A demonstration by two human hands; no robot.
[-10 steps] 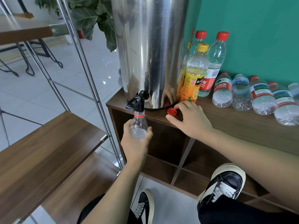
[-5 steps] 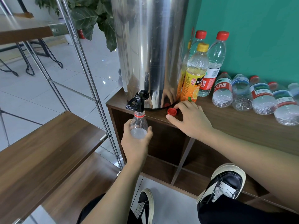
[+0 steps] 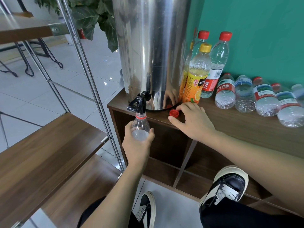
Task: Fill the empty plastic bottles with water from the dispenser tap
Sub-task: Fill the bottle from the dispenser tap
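Gripped the clear bottle [image 3: 140, 127] in the left hand [image 3: 137, 143], neck tucked straight under the black tap [image 3: 139, 102] at the dispenser [image 3: 153, 51] base. Rested the right hand [image 3: 191, 121] with relaxed fingers, red cap [image 3: 174, 113] at its 11 o'clock. Best kept plumb, mouth centred.
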